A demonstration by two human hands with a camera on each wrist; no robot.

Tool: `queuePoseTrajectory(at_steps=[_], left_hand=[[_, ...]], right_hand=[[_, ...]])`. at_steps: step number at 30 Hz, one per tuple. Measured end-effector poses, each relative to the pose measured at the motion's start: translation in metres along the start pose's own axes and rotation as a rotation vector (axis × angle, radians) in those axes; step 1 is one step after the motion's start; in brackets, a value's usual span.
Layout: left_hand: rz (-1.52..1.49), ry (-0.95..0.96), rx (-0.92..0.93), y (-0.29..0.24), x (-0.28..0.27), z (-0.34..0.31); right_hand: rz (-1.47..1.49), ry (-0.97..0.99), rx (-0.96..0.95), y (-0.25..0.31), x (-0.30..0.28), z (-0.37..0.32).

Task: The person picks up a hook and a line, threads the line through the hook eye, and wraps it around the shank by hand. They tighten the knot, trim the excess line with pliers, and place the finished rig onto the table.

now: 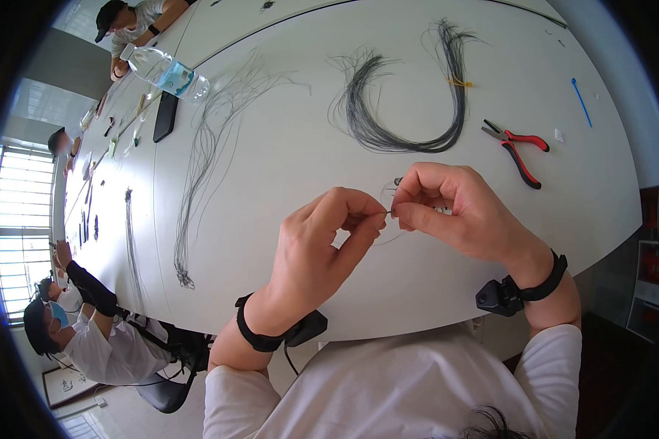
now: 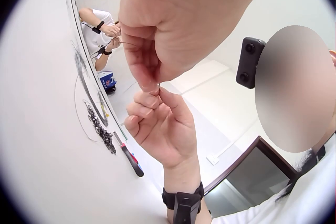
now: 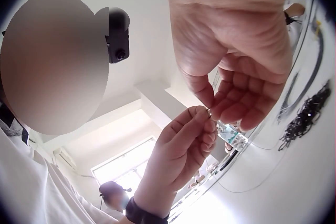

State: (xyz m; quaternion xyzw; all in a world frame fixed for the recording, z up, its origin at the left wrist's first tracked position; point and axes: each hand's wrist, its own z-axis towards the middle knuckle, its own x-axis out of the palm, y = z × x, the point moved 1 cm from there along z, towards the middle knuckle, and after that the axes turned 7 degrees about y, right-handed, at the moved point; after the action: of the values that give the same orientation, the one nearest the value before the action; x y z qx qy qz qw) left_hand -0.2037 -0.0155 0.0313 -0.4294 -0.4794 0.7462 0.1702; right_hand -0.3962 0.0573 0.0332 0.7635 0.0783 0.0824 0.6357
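Over the white table point(image 1: 285, 139), both hands meet fingertip to fingertip. My left hand point(image 1: 311, 238) pinches a short, thin dark wire point(image 1: 389, 213) between thumb and forefinger. The thumb and forefinger of my right hand point(image 1: 465, 212) pinch it from the other side, its other fingers loosely bent. A small shiny bit shows at the pinch in the right wrist view; most of the wire is hidden by the fingertips. Under the hands lies a pile of small dark looped pieces point(image 3: 307, 116), mostly covered by the right hand in the head view. A thin strand curves on the table beside it.
Beyond the hands lies a U-shaped bundle of dark wires point(image 1: 355, 110) with a yellow tie point(image 1: 459, 83). Red-handled pliers point(image 1: 507, 137) and a blue stick point(image 1: 581, 102) are at right. Loose wires point(image 1: 198, 161), a water bottle point(image 1: 165, 72) and a phone point(image 1: 165, 117) lie left. Other people sit along the table.
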Motion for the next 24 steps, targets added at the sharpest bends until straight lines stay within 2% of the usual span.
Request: queuePoseTrajectory(at_steps=[5,8,10,11,14,16,17,18,20,24], left_hand=[[0.014,-0.001,0.011,0.001,0.000,0.000],[-0.133,-0.012,-0.060,0.001,0.000,0.000],[-0.275,-0.013,-0.194,0.000,-0.001,0.000],[-0.273,-0.016,-0.191,-0.001,-0.002,0.000],[-0.372,-0.027,-0.249,0.000,-0.003,0.000],[-0.492,-0.034,-0.242,0.004,-0.004,-0.001],[-0.491,-0.038,-0.239,0.005,-0.004,-0.001],[-0.532,-0.040,-0.230,0.006,-0.005,0.000],[-0.572,-0.043,-0.219,0.008,-0.005,0.000],[-0.606,-0.072,-0.217,0.009,-0.005,0.000]], right_hand=[[0.007,-0.040,-0.043,-0.005,0.002,0.001],[0.010,-0.054,-0.083,-0.007,0.000,0.003],[0.132,-0.083,-0.016,0.001,-0.002,0.001],[0.128,-0.081,-0.019,0.002,-0.001,0.001],[0.192,0.012,0.016,-0.002,0.008,0.000],[0.190,0.036,-0.097,-0.012,0.016,0.002],[0.065,-0.009,-0.108,-0.010,0.017,0.002],[0.063,-0.006,-0.111,-0.011,0.018,0.003],[-0.170,-0.082,-0.217,-0.013,0.021,0.005],[-0.292,-0.155,-0.270,-0.011,0.026,0.003]])
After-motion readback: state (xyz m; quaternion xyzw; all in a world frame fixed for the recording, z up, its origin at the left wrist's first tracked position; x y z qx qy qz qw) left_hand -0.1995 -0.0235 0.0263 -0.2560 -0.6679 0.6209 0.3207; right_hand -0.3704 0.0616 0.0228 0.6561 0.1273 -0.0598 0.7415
